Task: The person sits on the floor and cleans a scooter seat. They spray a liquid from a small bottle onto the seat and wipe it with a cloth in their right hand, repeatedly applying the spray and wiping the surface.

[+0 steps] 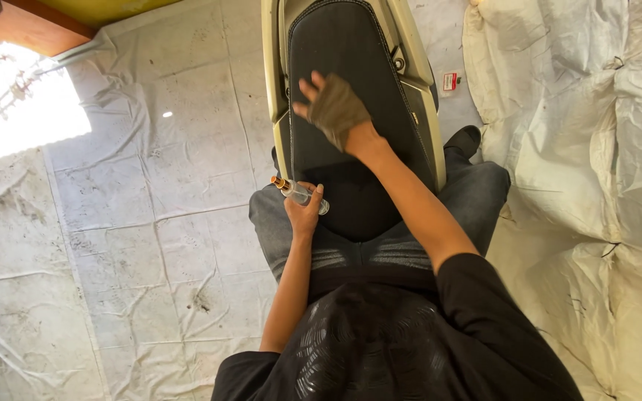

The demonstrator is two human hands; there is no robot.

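Observation:
I sit astride a scooter with a black seat (339,52) framed by cream body panels (270,67). My right hand (334,110) presses a brownish cloth (338,106) flat against the seat, fingers spread over it. My left hand (304,210) rests on my left thigh at the seat's left edge, holding a small clear bottle (300,194) with an orange tip that points up and left.
White plastic sheeting (150,193) covers the floor to the left. Crumpled white sheeting (588,134) drapes over bulky shapes on the right. A small red and white tag (450,82) lies beside the scooter. A bright sunlit patch (16,104) is at far left.

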